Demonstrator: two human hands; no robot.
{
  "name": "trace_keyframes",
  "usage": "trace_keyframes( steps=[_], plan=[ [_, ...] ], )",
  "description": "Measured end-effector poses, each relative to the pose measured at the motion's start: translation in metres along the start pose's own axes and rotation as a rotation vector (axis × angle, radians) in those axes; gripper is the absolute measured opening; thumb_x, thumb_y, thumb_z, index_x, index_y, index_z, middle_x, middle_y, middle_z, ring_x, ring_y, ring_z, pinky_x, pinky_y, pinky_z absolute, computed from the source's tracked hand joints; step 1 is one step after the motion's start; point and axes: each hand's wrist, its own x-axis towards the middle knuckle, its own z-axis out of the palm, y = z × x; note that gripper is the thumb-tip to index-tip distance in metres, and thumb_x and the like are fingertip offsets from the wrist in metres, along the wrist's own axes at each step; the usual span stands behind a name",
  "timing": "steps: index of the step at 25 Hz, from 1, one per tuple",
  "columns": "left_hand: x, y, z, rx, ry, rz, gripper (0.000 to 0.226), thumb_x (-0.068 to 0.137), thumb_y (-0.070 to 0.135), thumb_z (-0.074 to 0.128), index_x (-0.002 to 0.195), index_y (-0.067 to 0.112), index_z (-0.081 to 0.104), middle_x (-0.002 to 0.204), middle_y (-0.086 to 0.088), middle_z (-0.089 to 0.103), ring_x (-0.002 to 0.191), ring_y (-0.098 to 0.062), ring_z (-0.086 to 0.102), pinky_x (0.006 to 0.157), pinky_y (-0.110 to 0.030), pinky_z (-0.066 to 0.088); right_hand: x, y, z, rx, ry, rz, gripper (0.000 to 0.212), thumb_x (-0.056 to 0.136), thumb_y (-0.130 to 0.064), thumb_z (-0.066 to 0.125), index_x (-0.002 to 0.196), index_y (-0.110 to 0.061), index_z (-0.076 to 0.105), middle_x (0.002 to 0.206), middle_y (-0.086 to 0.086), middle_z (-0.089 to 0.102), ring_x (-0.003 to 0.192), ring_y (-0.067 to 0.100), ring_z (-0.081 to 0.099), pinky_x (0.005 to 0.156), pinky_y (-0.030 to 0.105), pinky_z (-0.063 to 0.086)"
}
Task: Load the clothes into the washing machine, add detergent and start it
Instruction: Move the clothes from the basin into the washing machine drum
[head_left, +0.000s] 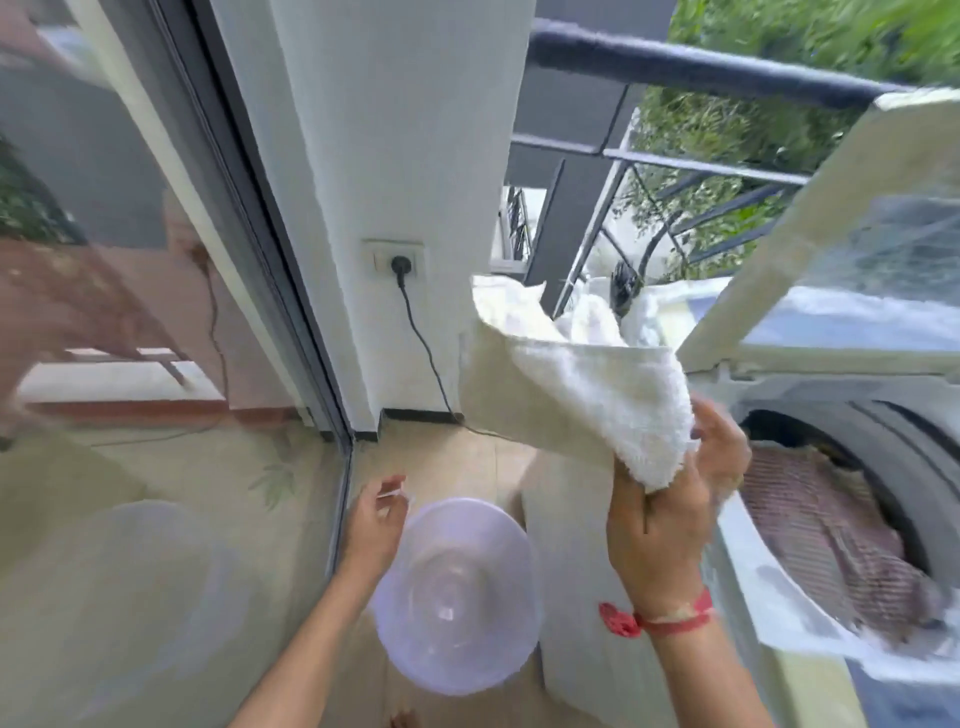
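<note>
Right hand (670, 519) grip clamped a white terry towel (587, 384) beside the open white washing machine (769, 597); a reddish striped cloth (831, 530) lay in its drum. Left hand (374, 525) grip hung apart by a translucent round plastic basin (457, 597).

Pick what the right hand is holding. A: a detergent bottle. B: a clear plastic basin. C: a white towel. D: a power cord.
C: the right hand is curled round a corner of the white towel, while the basin is lower down, by the left hand.
</note>
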Motion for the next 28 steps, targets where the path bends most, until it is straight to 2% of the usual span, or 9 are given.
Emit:
trace_keyframes(
  steps=[2,3,5,8,13,18,24,26,28],
  plan=[
    [-0.001,0.062,0.009,0.042,0.045,0.256,0.021,0.089,0.003,0.053,0.106,0.013,0.061,0.104,-0.003,0.058,0.098,-0.022,0.058,0.084,-0.029,0.048,0.035,-0.004,-0.04,-0.042,0.126,-0.129,0.027,0.09,-0.018,0.042,0.11,-0.004,0.052,0.115,0.01,0.044,0.113,0.02,0.04,0.094,0.042,0.035],
    [-0.004,0.097,0.017,0.055,0.049,0.366,0.021,0.088,0.01,0.053,0.105,0.018,0.06,0.104,0.0,0.059,0.097,-0.019,0.059,0.086,-0.028,0.048,0.052,-0.004,-0.062,-0.016,0.177,-0.165,0.027,0.088,-0.013,0.042,0.112,-0.003,0.05,0.114,0.009,0.044,0.111,0.022,0.041,0.094,0.041,0.037],
    [-0.011,0.158,0.039,0.087,0.031,0.528,0.022,0.088,0.015,0.053,0.108,0.02,0.061,0.104,0.006,0.057,0.098,-0.015,0.058,0.086,-0.025,0.046,0.079,0.001,-0.095,0.103,0.26,-0.161,0.029,0.086,-0.007,0.04,0.114,0.0,0.046,0.108,0.0,0.047,0.11,0.015,0.043,0.096,0.028,0.036],
    [-0.04,0.222,0.085,0.125,0.001,0.711,0.025,0.087,0.017,0.053,0.111,0.019,0.061,0.101,0.014,0.054,0.102,-0.013,0.056,0.089,-0.026,0.046,0.107,0.018,-0.149,0.317,0.361,0.053,0.02,0.088,0.001,0.038,0.103,-0.001,0.051,0.099,-0.018,0.051,0.093,-0.006,0.048,0.084,0.012,0.037],
    [-0.119,0.277,0.203,0.113,-0.124,0.952,0.028,0.088,0.028,0.05,0.111,0.017,0.06,0.107,0.007,0.06,0.099,-0.001,0.054,0.087,-0.011,0.04,0.129,0.079,-0.246,0.531,0.451,0.192,0.023,0.094,0.0,0.042,0.09,-0.021,0.049,0.08,-0.021,0.053,0.074,-0.005,0.047,0.071,0.012,0.039],
    [-0.158,0.307,0.325,0.28,-0.384,1.077,0.03,0.09,0.037,0.047,0.111,0.02,0.06,0.111,0.011,0.059,0.105,-0.001,0.053,0.091,-0.018,0.04,0.161,0.155,-0.325,0.569,0.472,0.251,0.015,0.092,-0.012,0.052,0.084,-0.024,0.046,0.077,-0.008,0.046,0.066,0.001,0.043,0.062,0.017,0.039],
    [-0.172,0.323,0.389,0.299,-0.587,0.968,0.06,0.079,0.073,0.038,0.117,0.03,0.055,0.11,0.013,0.061,0.103,0.006,0.056,0.089,-0.023,0.048,0.221,0.203,-0.364,0.689,0.481,0.161,0.017,0.092,-0.026,0.051,0.079,-0.024,0.041,0.071,-0.008,0.041,0.06,0.004,0.038,0.057,0.02,0.036],
    [-0.182,0.316,0.41,0.363,-0.734,0.884,0.067,0.075,0.071,0.051,0.13,0.035,0.044,0.124,0.012,0.055,0.11,0.001,0.054,0.092,-0.022,0.047,0.23,0.211,-0.362,0.694,0.455,0.156,0.019,0.087,-0.03,0.051,0.074,-0.023,0.04,0.067,-0.012,0.04,0.057,0.001,0.036,0.055,0.018,0.035],
    [-0.186,0.307,0.436,0.457,-0.695,0.868,0.065,0.078,0.055,0.064,0.134,0.035,0.039,0.13,0.012,0.05,0.112,-0.004,0.053,0.094,-0.028,0.046,0.23,0.22,-0.356,0.714,0.444,0.182,0.022,0.085,-0.027,0.053,0.069,-0.022,0.039,0.059,-0.019,0.042,0.052,-0.003,0.034,0.051,0.013,0.033]
  ],
)
